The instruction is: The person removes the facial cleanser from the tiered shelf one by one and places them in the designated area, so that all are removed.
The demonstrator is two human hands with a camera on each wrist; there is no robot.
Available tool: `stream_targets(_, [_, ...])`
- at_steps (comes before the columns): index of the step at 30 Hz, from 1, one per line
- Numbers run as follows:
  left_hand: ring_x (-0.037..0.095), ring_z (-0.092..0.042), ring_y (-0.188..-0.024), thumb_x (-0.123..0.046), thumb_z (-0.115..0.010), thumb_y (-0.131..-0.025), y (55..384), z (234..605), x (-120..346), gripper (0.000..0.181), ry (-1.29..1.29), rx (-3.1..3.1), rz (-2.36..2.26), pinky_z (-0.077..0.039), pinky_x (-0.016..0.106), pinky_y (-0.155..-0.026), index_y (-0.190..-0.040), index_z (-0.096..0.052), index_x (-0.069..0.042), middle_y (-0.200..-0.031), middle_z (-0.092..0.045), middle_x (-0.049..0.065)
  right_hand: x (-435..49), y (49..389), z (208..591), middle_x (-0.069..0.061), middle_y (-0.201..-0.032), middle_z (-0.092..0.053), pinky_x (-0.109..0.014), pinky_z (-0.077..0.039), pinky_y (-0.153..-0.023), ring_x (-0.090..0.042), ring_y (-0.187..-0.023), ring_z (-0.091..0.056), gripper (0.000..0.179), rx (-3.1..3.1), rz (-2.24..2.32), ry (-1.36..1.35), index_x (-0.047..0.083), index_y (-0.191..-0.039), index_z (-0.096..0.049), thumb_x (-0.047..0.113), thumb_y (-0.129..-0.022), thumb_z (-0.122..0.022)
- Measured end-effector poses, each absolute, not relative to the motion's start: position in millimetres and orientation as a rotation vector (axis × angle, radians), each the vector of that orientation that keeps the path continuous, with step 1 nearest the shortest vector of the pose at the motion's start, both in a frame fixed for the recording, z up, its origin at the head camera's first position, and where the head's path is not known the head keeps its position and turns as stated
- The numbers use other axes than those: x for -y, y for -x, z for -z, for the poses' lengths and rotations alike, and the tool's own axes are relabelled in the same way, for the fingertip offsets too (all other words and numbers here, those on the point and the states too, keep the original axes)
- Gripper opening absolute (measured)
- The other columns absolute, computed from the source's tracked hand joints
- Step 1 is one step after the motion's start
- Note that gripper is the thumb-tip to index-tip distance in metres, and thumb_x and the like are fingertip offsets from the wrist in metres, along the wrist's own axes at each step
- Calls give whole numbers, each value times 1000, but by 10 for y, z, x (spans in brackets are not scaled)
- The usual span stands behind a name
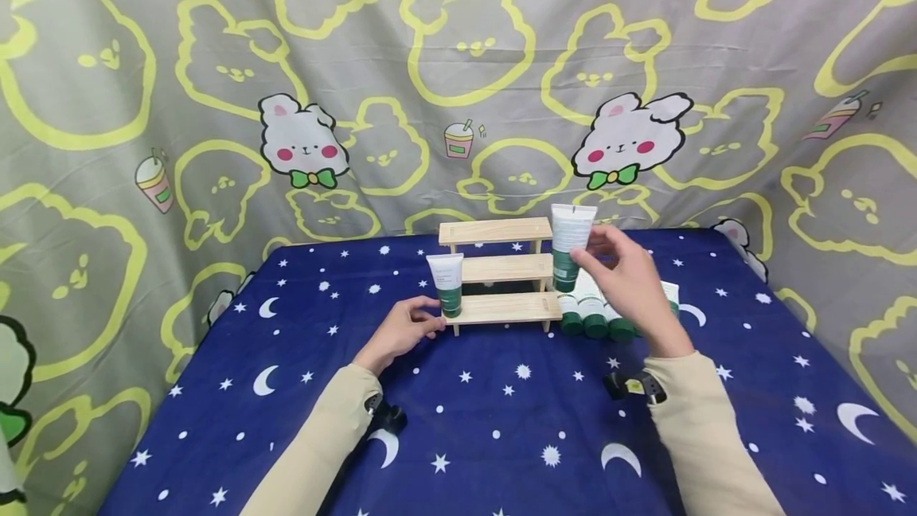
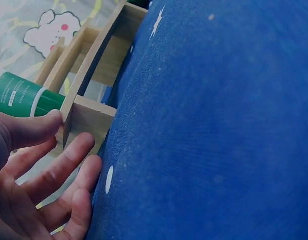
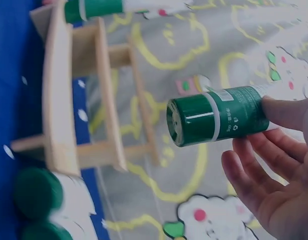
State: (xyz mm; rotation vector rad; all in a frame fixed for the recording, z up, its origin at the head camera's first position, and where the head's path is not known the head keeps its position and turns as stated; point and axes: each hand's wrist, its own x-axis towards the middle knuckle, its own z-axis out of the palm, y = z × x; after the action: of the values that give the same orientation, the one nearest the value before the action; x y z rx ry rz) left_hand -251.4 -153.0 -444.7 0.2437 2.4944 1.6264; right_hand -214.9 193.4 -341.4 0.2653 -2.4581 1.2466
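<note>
In the head view my right hand (image 1: 630, 277) pinches a white and green squeeze tube (image 1: 573, 241), cap down, in the air by the right side of a three-step wooden stand (image 1: 512, 307). The right wrist view shows its green cap (image 3: 194, 120) clear of the stand, thumb on one side and fingers on the other. A second squeeze tube (image 1: 447, 283) stands cap down at the left end of the lowest step. Beside it my left hand (image 1: 404, 329) has relaxed fingers, with the thumb at the step's end near that tube's green cap (image 2: 47, 102).
Several more tubes (image 1: 595, 317) lie right of the stand, green caps toward me. A dark blue cloth with stars and moons (image 1: 494, 436) covers the table. Behind it hangs a grey curtain (image 1: 372, 46) with cartoon prints.
</note>
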Motion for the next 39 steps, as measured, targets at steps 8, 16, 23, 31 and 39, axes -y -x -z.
stream_targets(8, [23,-71,-74,-7,-72,-95,2497,4420,1517,33,-226,-2499,-1622,-56,33,-71,-125,-65,3,-91,-77,17,-2332,2069,3313,-8,-117,-70,-25,-42,-81,-9,-101,-61,43,2415,-1294,-159,4,-130,-52,33,-101,-65])
stream_targets(16, [24,-71,-74,-6,-72,-94,2503,4435,1524,33,-227,-2495,-1625,-55,31,-69,-125,-65,3,-92,-77,18,-2737,2081,3370,23,-98,-63,-13,-53,-72,1,-84,-63,22,2293,-1448,-127,15,-116,-47,18,-102,-64])
stream_targets(23, [22,-71,-73,-6,-71,-94,2511,4453,1531,32,-261,-2493,-1637,-57,32,-71,-124,-64,4,-90,-77,18,-3031,2022,3376,12,-91,-63,-14,-54,-66,-3,-80,-60,24,2081,-1696,-131,18,-112,-48,4,-99,-64])
stream_targets(31, [20,-70,-71,-6,-71,-94,2507,4459,1543,32,-295,-2497,-1649,-55,29,-69,-123,-64,5,-87,-77,14,-3344,1998,3473,19,-89,-65,-14,-52,-62,1,-78,-60,22,2121,-1688,-22,20,-112,-47,10,-101,-62])
stream_targets(39, [22,-71,-73,-6,-72,-94,2513,4450,1524,32,-233,-2493,-1632,-55,31,-70,-124,-65,3,-90,-77,16,-3554,2038,3705,14,-83,-69,-17,-53,-59,0,-70,-64,23,1989,-1968,-29,15,-110,-45,5,-100,-63])
